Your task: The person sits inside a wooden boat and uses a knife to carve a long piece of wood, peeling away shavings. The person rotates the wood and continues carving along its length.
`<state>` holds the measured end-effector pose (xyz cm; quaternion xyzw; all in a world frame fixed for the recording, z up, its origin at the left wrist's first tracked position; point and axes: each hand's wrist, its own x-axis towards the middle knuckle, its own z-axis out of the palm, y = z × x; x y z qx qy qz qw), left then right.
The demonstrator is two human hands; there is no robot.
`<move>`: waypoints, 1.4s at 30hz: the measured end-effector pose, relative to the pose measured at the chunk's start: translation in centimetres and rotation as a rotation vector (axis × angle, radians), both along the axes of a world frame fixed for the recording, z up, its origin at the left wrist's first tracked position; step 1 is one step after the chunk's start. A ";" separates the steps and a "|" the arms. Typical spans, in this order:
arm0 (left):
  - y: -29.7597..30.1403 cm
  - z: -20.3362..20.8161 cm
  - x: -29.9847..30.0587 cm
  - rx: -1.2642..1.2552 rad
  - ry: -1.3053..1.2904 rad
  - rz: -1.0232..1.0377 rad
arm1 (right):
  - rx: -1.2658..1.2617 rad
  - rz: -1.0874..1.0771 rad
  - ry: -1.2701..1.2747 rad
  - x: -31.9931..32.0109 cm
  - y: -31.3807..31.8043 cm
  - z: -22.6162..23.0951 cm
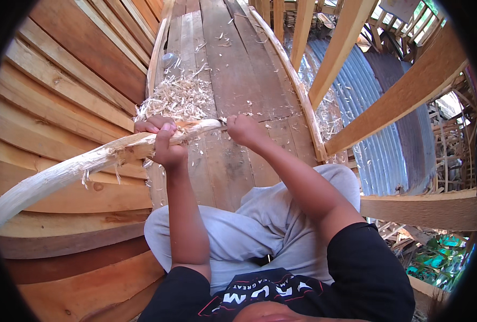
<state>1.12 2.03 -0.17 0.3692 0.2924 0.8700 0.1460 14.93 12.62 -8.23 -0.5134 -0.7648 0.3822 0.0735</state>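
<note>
A long, pale, peeled wooden pole [61, 170] comes in from the left edge and ends just short of my right hand, with frayed fibres along its underside. My left hand [167, 142] is wrapped round it near its whittled end. Closed in a fist, my right hand [242, 130] is just beyond the pole's tip. A small dark bit shows between that fist and the tip, too small to name, and the fingers hide whatever is held. Behind my left hand a heap of wood shavings [182, 97] lies on the plank floor [238, 70].
A wall of stacked boards [72, 102] stands close on the left. On the right are slanting timber posts [335, 48], with corrugated metal sheets [367, 118] beyond them. A small clear container [169, 59] sits past the shavings. My crossed legs [238, 220] are below my hands.
</note>
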 end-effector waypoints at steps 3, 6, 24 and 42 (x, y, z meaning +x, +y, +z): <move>-0.2 -0.1 -0.5 -0.012 0.025 -0.003 | -0.016 -0.041 0.080 0.2 -1.4 1.2; -0.7 0.1 -0.4 -0.040 0.056 0.027 | -0.040 0.049 0.060 0.1 -4.9 8.2; -0.1 0.6 0.6 -0.023 0.054 0.007 | 0.086 -0.029 -0.002 2.1 0.4 -2.7; -0.7 0.1 -0.5 0.001 0.050 0.053 | 0.016 -0.008 0.022 0.0 -3.1 3.7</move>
